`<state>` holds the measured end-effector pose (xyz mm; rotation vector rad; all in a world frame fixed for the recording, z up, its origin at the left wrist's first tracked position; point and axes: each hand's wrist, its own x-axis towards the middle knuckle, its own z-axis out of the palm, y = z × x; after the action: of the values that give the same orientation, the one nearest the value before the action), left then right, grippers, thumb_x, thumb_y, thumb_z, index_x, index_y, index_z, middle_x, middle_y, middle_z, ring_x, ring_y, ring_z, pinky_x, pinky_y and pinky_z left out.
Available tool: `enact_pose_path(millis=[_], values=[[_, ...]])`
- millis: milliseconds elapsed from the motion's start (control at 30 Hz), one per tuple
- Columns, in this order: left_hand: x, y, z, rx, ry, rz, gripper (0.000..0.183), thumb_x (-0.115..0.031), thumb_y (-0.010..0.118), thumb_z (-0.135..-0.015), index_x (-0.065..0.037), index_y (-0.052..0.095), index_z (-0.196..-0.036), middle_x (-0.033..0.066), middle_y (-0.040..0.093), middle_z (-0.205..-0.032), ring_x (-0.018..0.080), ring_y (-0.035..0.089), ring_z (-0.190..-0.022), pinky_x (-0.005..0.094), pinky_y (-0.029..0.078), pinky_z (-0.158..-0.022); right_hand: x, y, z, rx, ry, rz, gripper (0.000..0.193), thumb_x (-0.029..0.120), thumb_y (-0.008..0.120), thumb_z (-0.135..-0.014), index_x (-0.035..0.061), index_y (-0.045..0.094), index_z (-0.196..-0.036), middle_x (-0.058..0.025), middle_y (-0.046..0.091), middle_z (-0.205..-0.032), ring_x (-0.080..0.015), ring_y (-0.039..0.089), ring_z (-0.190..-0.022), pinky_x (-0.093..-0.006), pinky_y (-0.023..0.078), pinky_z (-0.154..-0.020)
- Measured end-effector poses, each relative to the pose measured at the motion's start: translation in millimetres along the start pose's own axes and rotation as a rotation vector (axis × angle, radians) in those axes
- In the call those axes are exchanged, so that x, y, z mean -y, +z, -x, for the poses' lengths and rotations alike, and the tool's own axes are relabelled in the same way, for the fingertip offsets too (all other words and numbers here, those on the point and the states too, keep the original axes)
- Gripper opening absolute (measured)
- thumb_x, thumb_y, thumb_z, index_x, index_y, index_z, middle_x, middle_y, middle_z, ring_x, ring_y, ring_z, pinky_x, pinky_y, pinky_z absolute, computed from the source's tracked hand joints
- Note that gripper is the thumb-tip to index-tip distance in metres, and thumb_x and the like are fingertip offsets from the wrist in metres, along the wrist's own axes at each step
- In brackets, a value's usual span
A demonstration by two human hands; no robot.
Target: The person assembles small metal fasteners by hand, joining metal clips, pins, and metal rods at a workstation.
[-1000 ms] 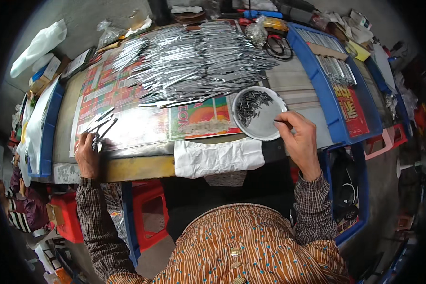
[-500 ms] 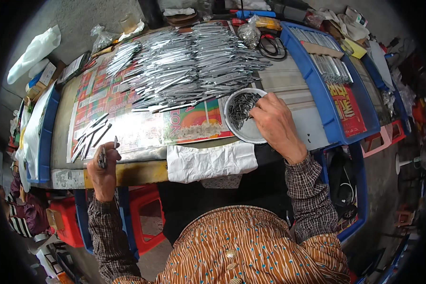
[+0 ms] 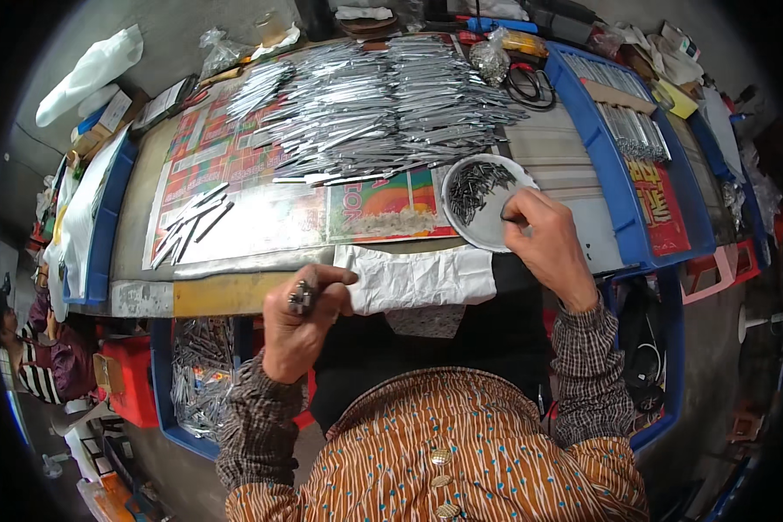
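My left hand is closed around a small bundle of metal strips, seen end-on between the fingers, in front of the table's near edge. My right hand pinches a small dark metal piece at the near right rim of a round white bowl. Inside the bowl lie many short dark metal pins. Beyond it spreads a large heap of thin silvery metal strips. A smaller loose group of strips lies at the left of the table.
A white cloth hangs over the table's front edge. At the right stands a blue tray with bundled strips. Another blue tray flanks the left side. Below the table is a blue bin of metal pieces. Another person is at far left.
My left hand has come right and nearer, away from the loose strips toward the cloth. My right hand has drawn back from the pins to the bowl's rim, fingers pinched. The whole view has shifted slightly.
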<state>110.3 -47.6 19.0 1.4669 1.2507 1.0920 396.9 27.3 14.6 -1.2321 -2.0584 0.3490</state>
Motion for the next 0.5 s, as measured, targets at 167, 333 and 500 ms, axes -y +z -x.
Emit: enact_pose_path(millis=[167, 333, 500], values=[[2, 29, 7, 0.062, -0.054, 0.109, 0.014, -0.01, 0.054, -0.092, 0.001, 0.063, -0.094, 0.0008, 0.059, -0.066, 0.0053, 0.052, -0.06, 0.0198, 0.041, -0.055, 25, -6, 22, -0.022, 0.119, -0.291, 0.011, -0.004, 0.06, -0.072, -0.0015, 0.057, -0.082, -0.011, 0.058, -0.072, -0.0194, 0.06, -0.066, -0.0279, 0.046, -0.059], [-7, 49, 15, 0.129, 0.037, -0.023, 0.012, -0.008, 0.054, -0.092, 0.001, 0.062, -0.092, 0.0023, 0.058, -0.063, 0.0053, 0.053, -0.057, 0.0202, 0.043, -0.054, 50, 6, 32, 0.022, 0.194, -0.706, 0.018, -0.006, 0.06, -0.078, -0.0033, 0.061, -0.095, -0.0044, 0.061, -0.085, -0.0114, 0.06, -0.077, -0.0231, 0.049, -0.068], [-4, 61, 20, 0.129, 0.126, -0.053, 0.008, -0.004, 0.056, -0.089, 0.0, 0.062, -0.092, 0.0032, 0.06, -0.064, 0.0066, 0.056, -0.058, 0.0209, 0.045, -0.055, 64, 13, 38, 0.097, 0.363, -1.126, 0.012, -0.007, 0.059, -0.082, -0.0056, 0.06, -0.094, -0.0066, 0.061, -0.088, -0.0119, 0.061, -0.075, -0.0232, 0.052, -0.067]])
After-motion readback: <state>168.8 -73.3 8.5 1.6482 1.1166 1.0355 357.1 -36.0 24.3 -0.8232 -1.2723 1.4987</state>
